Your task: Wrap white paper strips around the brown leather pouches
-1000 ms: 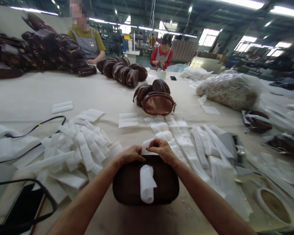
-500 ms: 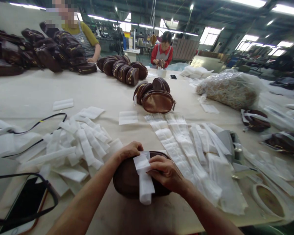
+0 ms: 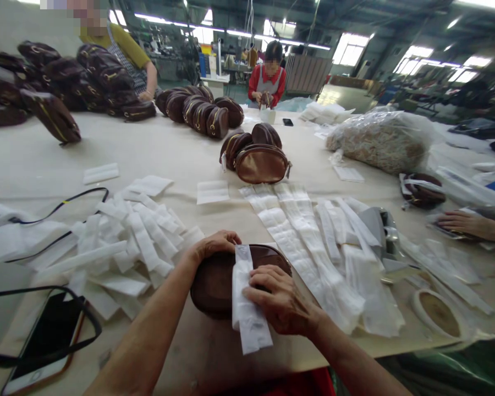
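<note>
A dark brown oval zip pouch [image 3: 212, 291] lies in front of me at the table's near edge. Across its middle runs a white padding strip [image 3: 241, 278], whose lower end hangs past the pouch's near side. My left hand [image 3: 214, 247] is closed around the pouch's far left edge, fingertips close to the strip's upper end. My right hand [image 3: 280, 297] has its bent fingers closed on the strip at the pouch's right half; its fingertips press the strip, partly hiding it.
Loose white strips [image 3: 144, 231] are heaped at left, a phone [image 3: 45, 335] nearer. Longer white strips [image 3: 297, 236] lie at right, beside a tape dispenser [image 3: 381, 236] and tape roll [image 3: 437, 313]. Finished pouches [image 3: 262, 162] stand ahead. A co-worker's hand [image 3: 464, 223] rests on a wrapped pouch.
My right hand has moved down along the strip, which now lies flatter with its lower end extended. A co-worker's hand has appeared at right. One pouch at far left has shifted nearer.
</note>
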{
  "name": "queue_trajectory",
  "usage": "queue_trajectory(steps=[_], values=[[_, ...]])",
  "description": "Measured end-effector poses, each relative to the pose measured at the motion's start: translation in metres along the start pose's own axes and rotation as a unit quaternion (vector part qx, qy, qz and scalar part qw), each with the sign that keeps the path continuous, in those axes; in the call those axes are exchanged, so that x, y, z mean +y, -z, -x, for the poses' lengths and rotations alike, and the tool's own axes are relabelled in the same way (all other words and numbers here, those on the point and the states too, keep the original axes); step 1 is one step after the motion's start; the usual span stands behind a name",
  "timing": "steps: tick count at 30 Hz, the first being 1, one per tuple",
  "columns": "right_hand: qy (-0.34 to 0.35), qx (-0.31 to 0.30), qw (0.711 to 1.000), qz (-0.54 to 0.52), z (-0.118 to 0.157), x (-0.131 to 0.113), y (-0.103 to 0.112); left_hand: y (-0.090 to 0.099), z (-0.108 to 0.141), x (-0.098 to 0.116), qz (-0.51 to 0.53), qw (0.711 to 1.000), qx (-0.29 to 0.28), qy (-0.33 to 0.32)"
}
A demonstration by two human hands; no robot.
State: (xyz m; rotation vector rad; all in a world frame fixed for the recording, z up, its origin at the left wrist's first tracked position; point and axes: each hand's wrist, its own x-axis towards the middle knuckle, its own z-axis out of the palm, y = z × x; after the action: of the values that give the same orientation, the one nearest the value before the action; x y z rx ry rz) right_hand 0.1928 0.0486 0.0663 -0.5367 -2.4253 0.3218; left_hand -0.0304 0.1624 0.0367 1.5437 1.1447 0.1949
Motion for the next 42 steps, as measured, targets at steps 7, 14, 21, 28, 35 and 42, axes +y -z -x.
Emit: queue_trajectory(steps=[7, 14, 21, 28, 35, 42], values=[[0.012, -0.003, 1.000, 0.014, 0.002, -0.007, -0.001, 0.001, 0.001, -0.003, -0.036, 0.999, 0.034, -0.005], [0.006, -0.018, 0.999, 0.049, 0.004, -0.009, -0.009, -0.002, 0.009, 0.010, -0.100, 0.991, 0.091, -0.019], [0.006, -0.010, 0.999, 0.052, 0.003, -0.010, -0.009, -0.032, 0.093, 0.036, -0.171, 0.962, 0.074, -0.202], [0.003, -0.053, 0.997, 0.050, 0.006, -0.010, -0.006, -0.079, 0.119, 0.003, -0.454, 0.801, 0.166, -0.352], [0.072, -0.063, 0.987, 0.126, 0.017, -0.006, -0.018, -0.097, 0.106, -0.021, -0.555, 0.686, 0.263, -0.391], [0.083, -0.023, 0.981, 0.173, 0.036, 0.005, -0.042, -0.100, 0.097, -0.038, -0.546, 0.676, 0.274, -0.413]])
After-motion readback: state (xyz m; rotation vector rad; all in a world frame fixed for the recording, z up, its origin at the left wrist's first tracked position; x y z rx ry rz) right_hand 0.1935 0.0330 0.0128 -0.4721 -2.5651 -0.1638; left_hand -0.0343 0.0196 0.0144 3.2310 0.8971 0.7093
